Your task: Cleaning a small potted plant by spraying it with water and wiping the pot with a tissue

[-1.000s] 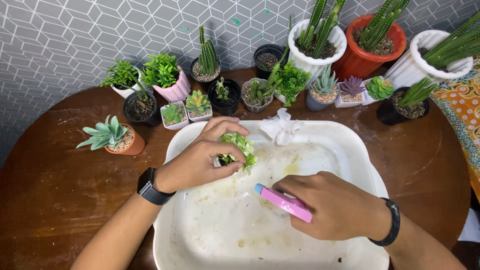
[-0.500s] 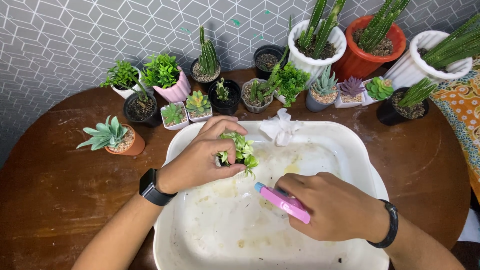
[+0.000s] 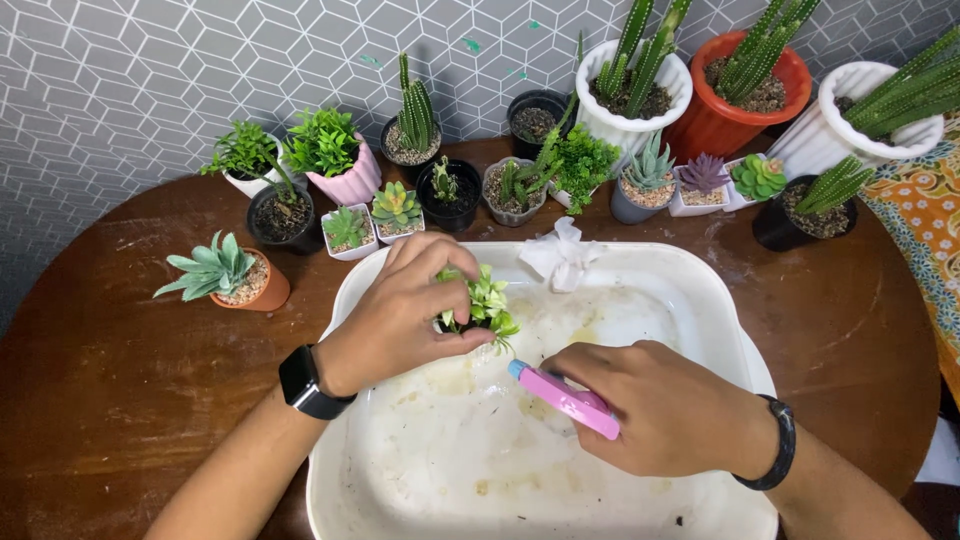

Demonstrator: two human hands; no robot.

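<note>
- Since a second ago the left hand [image 3: 395,320] has turned the small potted plant [image 3: 483,301] a little, and the pink spray bottle [image 3: 562,399] has edged toward it.
- Left grip pinches the plant's pot over the white basin [image 3: 720,310].
- Right hand [image 3: 665,410] is wrapped around the bottle, nozzle near the leaves.
- A crumpled white cloth [image 3: 560,255] lies on the basin's far rim, on the brown worktop [image 3: 120,360].

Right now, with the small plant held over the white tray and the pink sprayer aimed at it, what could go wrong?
The left hand pinches the small green leafy plant by its leaves, which might tear. The pink plastic spray bottle in the right hand points toward the crumpled white tissue; mist could soak it.
</note>
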